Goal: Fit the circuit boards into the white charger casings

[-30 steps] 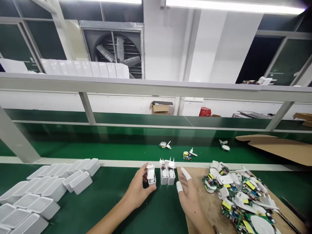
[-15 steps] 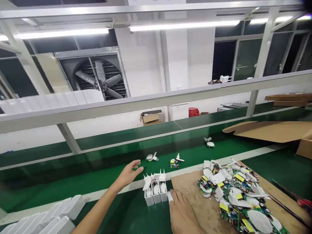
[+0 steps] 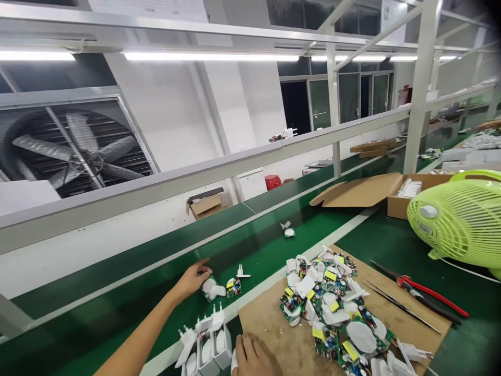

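Note:
My left hand (image 3: 194, 280) reaches onto the green belt, its fingers closed on the edge of a circuit board (image 3: 212, 289) with a white disc and a white plug piece. Close by on its right lies another board (image 3: 234, 286) with yellow tape and a white plug. My right hand (image 3: 252, 357) rests on the cardboard sheet (image 3: 270, 318), fingers laid out, its white-wrapped finger beside a row of upright white charger housings (image 3: 209, 360). White two-pin plug pieces stick out of their tops. The lower part of my right hand is cut off by the frame.
A heap of circuit boards (image 3: 329, 292) covers much of the cardboard. Tweezers (image 3: 403, 305) and red-handled pliers (image 3: 418, 295) lie to its right. A green fan (image 3: 462, 224) and an open carton (image 3: 395, 201) stand farther right. One more board (image 3: 288, 231) lies up the belt.
My left hand has moved forward to the nearest board on the belt and closed on its edge; that board is now turned. The view has swung right, bringing the fan and pliers into sight.

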Motion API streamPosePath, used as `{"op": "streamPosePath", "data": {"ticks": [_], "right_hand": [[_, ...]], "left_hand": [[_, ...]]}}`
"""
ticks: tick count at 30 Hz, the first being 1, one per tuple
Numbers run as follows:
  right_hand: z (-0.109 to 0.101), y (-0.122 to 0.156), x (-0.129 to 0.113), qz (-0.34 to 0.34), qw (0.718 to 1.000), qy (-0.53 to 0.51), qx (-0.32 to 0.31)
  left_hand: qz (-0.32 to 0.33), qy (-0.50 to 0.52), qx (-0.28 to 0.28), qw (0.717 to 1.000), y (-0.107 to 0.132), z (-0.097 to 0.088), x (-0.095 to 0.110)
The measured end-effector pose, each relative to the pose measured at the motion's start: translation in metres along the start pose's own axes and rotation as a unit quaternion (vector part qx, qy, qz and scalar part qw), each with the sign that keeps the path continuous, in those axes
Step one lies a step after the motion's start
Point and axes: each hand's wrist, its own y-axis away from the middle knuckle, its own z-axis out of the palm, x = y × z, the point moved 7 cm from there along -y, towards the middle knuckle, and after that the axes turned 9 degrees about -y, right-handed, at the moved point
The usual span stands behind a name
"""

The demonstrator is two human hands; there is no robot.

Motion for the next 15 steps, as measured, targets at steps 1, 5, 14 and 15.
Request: {"op": "streamPosePath", "data": {"ticks": [1, 5, 14, 15], "right_hand": [[0.004, -0.003, -0.001, 0.003, 1.0, -0.001, -0.005], [0.015, -0.007, -0.002, 0.007, 1.0, -0.001, -0.029], [0.005, -0.009, -0.012, -0.025, 0.999, 0.023, -0.033], [0.003, -0.01, -0.013, -0.026, 0.999, 0.026, -0.03]], "left_hand": [[0.013, -0.005, -0.021, 1.0, -0.003, 0.004, 0.009], [0.057, -0.05, -0.095, 0.993, -0.002, 0.026, 0.041], [0.061, -0.127, -0.072, 0.987, 0.021, 0.012, 0.075], [0.07, -0.12, -0.061, 0.988, 0.023, 0.006, 0.085]]}}
